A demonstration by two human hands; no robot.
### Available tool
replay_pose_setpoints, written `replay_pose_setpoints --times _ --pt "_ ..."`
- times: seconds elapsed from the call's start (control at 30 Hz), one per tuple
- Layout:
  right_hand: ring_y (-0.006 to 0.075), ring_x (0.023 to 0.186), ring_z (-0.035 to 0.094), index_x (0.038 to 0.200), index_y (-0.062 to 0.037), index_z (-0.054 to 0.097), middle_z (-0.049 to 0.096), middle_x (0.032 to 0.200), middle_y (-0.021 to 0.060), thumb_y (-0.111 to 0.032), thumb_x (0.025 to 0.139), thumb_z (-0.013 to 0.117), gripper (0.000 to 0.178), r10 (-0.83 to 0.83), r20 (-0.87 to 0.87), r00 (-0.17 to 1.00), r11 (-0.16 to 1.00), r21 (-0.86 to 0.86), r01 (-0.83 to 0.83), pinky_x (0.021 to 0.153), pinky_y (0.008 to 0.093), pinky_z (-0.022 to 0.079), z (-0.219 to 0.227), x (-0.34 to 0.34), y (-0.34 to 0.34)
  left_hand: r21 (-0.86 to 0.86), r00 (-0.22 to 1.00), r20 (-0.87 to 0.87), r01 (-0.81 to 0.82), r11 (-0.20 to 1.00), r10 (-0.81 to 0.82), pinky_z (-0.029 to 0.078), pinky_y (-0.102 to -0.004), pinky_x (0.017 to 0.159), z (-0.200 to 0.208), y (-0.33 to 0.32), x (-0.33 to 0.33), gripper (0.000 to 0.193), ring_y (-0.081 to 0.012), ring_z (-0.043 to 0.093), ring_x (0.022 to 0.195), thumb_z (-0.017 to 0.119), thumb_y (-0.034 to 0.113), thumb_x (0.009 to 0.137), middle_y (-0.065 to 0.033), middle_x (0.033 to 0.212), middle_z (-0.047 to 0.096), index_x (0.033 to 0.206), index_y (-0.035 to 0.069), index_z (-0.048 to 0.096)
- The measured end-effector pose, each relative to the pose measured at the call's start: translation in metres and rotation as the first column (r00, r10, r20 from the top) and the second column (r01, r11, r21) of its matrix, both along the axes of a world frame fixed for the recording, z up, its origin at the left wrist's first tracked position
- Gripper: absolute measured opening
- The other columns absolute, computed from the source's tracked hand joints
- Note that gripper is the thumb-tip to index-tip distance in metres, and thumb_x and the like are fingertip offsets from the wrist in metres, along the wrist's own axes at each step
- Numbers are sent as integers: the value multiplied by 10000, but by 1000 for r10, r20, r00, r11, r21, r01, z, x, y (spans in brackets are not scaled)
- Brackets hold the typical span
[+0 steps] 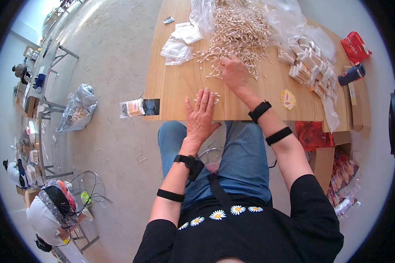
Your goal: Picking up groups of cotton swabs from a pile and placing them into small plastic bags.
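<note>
A big heap of loose cotton swabs [241, 33] spreads over the far part of the wooden table [175, 83]. At the heap's near edge, my right hand [235, 73] has its fingers curled in among the swabs; what they pinch is hidden. My left hand [200, 115] lies flat near the table's front edge, fingers stretched out and close together. A few swabs [216, 98] show beside and under its fingertips. Left of it, a clear packet of swabs [134, 108] sticks out past the table's left edge, next to a small black patch.
Clear empty bags [177, 49] lie left of the heap. Filled swab packs [309, 65] are stacked at right, near yellow labels [288, 99], a dark blue can [351, 74] and a red bag [356, 47]. An open carton [324, 164] stands below. People work at left.
</note>
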State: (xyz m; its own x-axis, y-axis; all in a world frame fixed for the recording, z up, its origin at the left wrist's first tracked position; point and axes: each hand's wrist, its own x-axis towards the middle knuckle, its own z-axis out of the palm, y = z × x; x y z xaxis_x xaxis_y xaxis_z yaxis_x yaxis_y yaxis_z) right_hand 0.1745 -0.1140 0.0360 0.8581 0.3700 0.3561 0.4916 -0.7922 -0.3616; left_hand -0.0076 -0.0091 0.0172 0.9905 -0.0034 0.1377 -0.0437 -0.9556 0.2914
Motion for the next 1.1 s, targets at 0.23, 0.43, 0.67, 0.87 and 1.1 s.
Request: replay_pose_setpoints --times 0.23,0.43,0.67,0.87,1.1 --pt "360 858 685 909 -59 666 653 952 158 -175 872 624 129 -9 -14 1000 1000 -18 9 747 459 562 21 -13 -11 5 1000 15 -4 1000 4 100 -612 1185 -4 1 -1 1166 -255 211 1500 882 393 585 -87 1610 253 1538 122 267" --pt "342 890 699 923 -74 675 680 989 151 -140 847 629 111 79 -125 989 991 -101 -91 759 446 567 6 -36 -14 23 999 33 -9 1000 9 107 -614 1182 -5 0 -2 1112 -263 213 1499 877 379 599 -92 1608 256 1517 119 306" --pt "373 838 680 878 -56 658 661 973 154 -141 862 601 104 66 -97 993 984 -162 -81 729 467 553 -11 -23 -2 27 998 63 -15 1000 13 124 -619 1175 -5 0 0 1055 -273 224 1495 871 368 614 -101 1600 274 1493 116 343" --pt "368 788 682 816 -59 670 669 868 148 -138 855 588 120 -12 62 998 999 -33 14 690 468 554 -6 -9 -12 16 997 73 -29 999 28 124 -617 1177 -9 0 0 1058 -274 232 1492 869 381 613 -101 1597 278 1494 124 343" --pt "343 844 707 818 -66 696 685 957 169 -100 792 596 109 47 -42 998 983 -175 -53 731 431 577 -8 -23 1 27 998 59 -20 999 19 127 -618 1177 -8 1 -1 1094 -274 231 1492 878 392 590 -98 1596 278 1501 126 334"
